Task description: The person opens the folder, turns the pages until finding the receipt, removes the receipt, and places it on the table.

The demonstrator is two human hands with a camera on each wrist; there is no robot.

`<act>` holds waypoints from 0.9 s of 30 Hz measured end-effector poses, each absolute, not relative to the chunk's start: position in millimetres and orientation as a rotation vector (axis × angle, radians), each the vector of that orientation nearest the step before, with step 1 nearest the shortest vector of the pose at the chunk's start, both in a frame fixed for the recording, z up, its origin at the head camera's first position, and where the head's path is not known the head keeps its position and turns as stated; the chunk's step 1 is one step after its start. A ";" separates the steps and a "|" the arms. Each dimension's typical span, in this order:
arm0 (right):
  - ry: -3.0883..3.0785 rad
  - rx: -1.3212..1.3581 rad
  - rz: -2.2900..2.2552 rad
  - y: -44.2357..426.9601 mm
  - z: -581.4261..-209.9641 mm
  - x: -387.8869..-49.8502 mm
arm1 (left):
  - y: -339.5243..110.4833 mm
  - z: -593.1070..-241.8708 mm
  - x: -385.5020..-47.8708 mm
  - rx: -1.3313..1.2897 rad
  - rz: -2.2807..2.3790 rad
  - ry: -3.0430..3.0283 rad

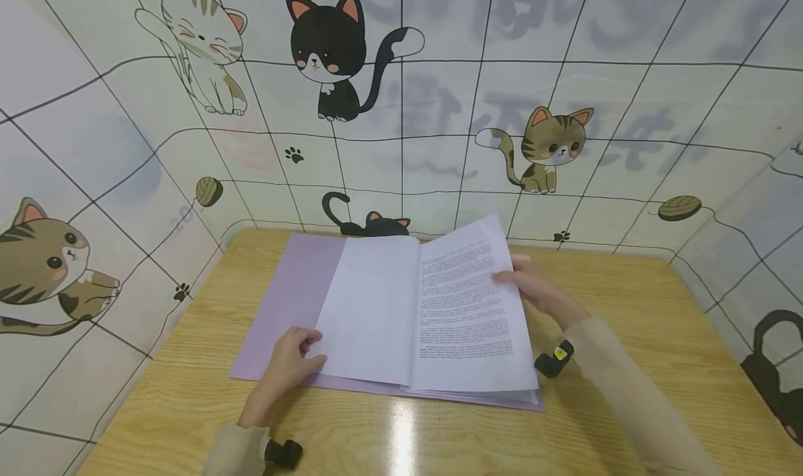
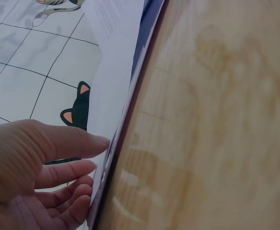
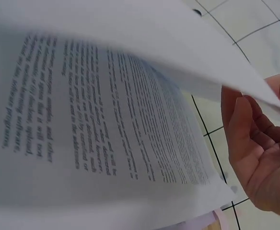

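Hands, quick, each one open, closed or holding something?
Left hand: open, touching the blank-looking white paper page.
Right hand: closed, pinching the printed white paper page.

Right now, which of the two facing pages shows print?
The right-hand page, its outer edge pinched by the right hand; the left-hand page looks blank.

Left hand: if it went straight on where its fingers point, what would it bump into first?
Probably the blank-looking page, right by the left hand. Past that, to the right, lies the printed page. How high the hand sits is hard to tell.
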State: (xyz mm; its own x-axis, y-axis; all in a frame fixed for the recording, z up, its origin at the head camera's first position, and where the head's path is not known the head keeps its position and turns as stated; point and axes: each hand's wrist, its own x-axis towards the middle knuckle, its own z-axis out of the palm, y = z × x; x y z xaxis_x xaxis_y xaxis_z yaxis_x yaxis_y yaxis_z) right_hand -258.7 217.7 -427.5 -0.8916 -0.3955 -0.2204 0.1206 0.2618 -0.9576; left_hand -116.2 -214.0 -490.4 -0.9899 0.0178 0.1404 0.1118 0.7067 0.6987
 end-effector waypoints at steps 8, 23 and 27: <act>2.020 -0.269 -1.669 211.8 -418.6 -241.5 | -214.4 -490.8 -116.8 -0.100 -1.163 -2.795; 1.919 -0.277 -1.730 191.4 -404.1 -220.4 | -213.3 -489.0 -115.6 -0.106 -1.161 -2.788; 1.914 -0.273 -1.740 184.6 -400.8 -217.6 | -213.0 -488.4 -115.2 -0.103 -1.162 -2.785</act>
State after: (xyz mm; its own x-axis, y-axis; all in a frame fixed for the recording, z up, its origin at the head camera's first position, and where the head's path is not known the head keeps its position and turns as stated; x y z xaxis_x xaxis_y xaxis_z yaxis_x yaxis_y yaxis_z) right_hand -217.6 184.6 -400.8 -0.8369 -0.4876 -0.2486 0.2011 0.1486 -0.9682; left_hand -115.2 -213.0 -488.4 -0.9902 0.0160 0.1387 0.1099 0.7026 0.7031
